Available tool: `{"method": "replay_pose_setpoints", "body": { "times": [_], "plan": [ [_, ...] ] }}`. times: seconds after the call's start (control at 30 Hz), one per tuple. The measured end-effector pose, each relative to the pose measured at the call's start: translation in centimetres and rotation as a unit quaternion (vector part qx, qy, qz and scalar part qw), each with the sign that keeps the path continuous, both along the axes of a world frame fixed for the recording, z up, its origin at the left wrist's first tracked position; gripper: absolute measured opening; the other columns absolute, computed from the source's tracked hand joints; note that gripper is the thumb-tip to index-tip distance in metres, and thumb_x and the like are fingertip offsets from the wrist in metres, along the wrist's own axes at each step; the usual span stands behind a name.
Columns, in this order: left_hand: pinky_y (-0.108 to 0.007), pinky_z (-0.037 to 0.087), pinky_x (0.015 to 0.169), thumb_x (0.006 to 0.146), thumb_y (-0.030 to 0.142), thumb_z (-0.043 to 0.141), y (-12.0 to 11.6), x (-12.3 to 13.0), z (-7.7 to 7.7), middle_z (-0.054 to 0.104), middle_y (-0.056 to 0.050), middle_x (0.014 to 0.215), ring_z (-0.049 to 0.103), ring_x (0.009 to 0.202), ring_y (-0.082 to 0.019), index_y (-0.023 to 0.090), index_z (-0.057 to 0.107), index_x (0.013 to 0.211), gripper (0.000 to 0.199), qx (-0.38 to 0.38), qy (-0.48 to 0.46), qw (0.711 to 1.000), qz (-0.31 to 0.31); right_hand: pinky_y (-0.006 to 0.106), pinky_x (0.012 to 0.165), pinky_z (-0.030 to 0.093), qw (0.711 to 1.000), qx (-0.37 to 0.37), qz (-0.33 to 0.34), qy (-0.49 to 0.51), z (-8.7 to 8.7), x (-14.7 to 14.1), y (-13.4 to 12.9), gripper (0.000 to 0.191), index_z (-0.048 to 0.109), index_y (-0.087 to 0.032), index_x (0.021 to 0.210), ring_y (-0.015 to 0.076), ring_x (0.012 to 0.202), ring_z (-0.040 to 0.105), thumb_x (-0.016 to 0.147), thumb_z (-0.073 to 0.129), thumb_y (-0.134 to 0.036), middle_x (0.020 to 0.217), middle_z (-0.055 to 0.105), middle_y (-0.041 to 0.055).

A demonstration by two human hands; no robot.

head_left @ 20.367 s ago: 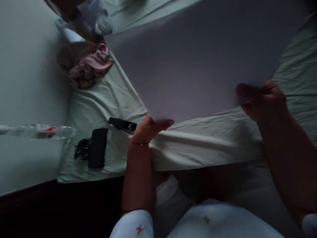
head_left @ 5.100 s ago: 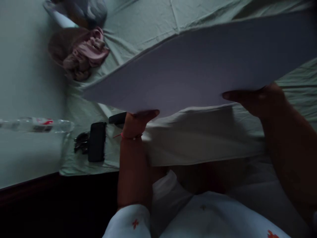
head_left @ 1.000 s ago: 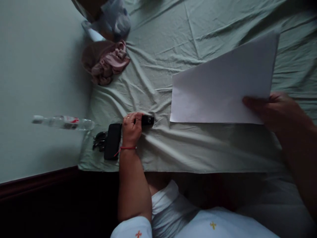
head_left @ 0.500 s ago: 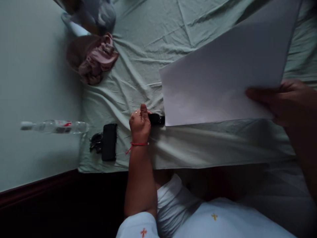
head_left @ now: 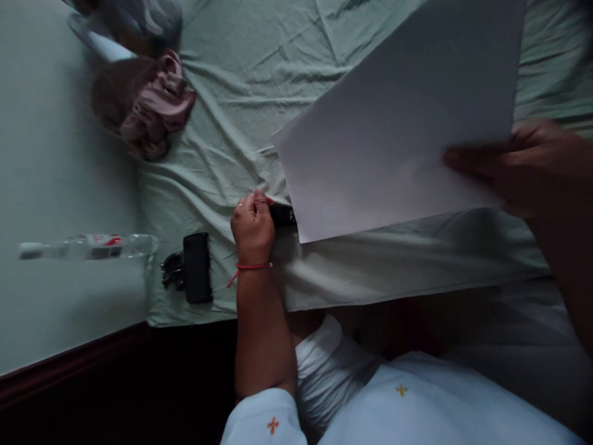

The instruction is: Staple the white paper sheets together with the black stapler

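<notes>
White paper (head_left: pixel 393 142) is held slanted above the green cloth, its lower left corner at a small black stapler-like tool (head_left: pixel 283 215). My left hand (head_left: pixel 252 225), with a red string on the wrist, is closed around the left end of this tool. The tool's right end goes out of sight at the paper's edge, so its exact kind is unclear. At the right, my right hand (head_left: pixel 523 167) pinches the paper's lower right part, thumb on top and fingers hidden beneath.
A green cloth (head_left: pixel 241 136) with wrinkles covers the surface. To the left lie a black phone-like slab (head_left: pixel 197 267), a dark tangled item (head_left: pixel 173 271) and a clear plastic bottle (head_left: pixel 88 246) by the wall. Crumpled pink fabric (head_left: pixel 160 105) sits farther back.
My left thumb has come down from its raised position onto the black tool. The paper has tilted more and, with both hands, shifted slightly left in view; the whole scene shifted too.
</notes>
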State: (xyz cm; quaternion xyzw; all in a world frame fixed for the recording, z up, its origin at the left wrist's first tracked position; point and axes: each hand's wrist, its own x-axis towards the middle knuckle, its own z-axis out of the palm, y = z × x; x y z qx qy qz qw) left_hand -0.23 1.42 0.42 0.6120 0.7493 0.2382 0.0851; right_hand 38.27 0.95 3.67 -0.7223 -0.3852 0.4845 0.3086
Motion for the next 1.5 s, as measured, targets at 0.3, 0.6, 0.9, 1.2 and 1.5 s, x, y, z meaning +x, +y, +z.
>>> {"method": "replay_pose_setpoints", "body": {
  "times": [0.3, 0.6, 0.9, 1.2, 1.5],
  "plan": [
    [-0.043, 0.052, 0.091, 0.105, 0.050, 0.042, -0.1, -0.4, 0.3, 0.067, -0.008, 0.082, 0.067, 0.089, -0.025, 0.026, 0.066, 0.072, 0.047, -0.005, -0.003, 1.000, -0.024, 0.012, 0.034, 0.037, 0.998, -0.006, 0.027, -0.057, -1.3, 0.2, -0.5, 0.039, 0.067, -0.027, 0.083, 0.0101, 0.061, 0.062, 0.078, 0.081, -0.063, 0.067, 0.052, 0.0007],
    [-0.042, 0.051, 0.089, 0.105, 0.044, 0.037, -0.3, 0.6, 1.1, 0.062, -0.006, 0.078, 0.064, 0.085, -0.024, 0.024, 0.064, 0.073, 0.047, -0.027, 0.029, 0.999, -0.030, 0.020, 0.050, 0.033, 0.996, -0.048, -0.011, -0.079, 0.8, -2.5, -0.5, 0.034, 0.066, -0.020, 0.079, 0.0066, 0.066, 0.062, 0.087, 0.079, -0.051, 0.070, 0.061, -0.0017],
    [-0.040, 0.049, 0.100, 0.108, 0.044, 0.037, -0.4, 0.0, 1.4, 0.063, -0.007, 0.087, 0.063, 0.093, -0.023, 0.023, 0.067, 0.083, 0.045, -0.040, 0.032, 0.993, -0.107, 0.021, 0.038, 0.024, 0.994, -0.029, -0.039, -0.097, 0.8, -2.9, -0.5, 0.038, 0.062, -0.021, 0.068, 0.0038, 0.043, 0.044, 0.082, 0.084, -0.048, 0.050, 0.046, -0.0046],
    [-0.045, 0.040, 0.116, 0.108, 0.043, 0.041, -0.2, -0.5, 0.7, 0.062, -0.008, 0.099, 0.061, 0.116, -0.028, 0.024, 0.064, 0.087, 0.037, -0.062, 0.013, 0.991, -0.122, 0.023, 0.038, 0.026, 0.995, -0.029, -0.029, -0.089, -0.1, -2.3, -0.3, 0.041, 0.062, -0.022, 0.069, 0.0058, 0.046, 0.049, 0.077, 0.086, -0.054, 0.058, 0.055, -0.0026],
    [-0.061, 0.032, 0.124, 0.108, 0.038, 0.034, -0.6, 0.9, -1.0, 0.066, -0.014, 0.119, 0.052, 0.134, -0.034, 0.024, 0.061, 0.095, 0.033, -0.056, 0.069, 0.994, -0.057, 0.020, 0.044, 0.026, 0.993, -0.057, -0.023, -0.096, 0.9, -2.9, -0.1, 0.030, 0.070, -0.020, 0.080, 0.0021, 0.050, 0.046, 0.086, 0.081, -0.048, 0.065, 0.058, -0.0024]
  ]
}}
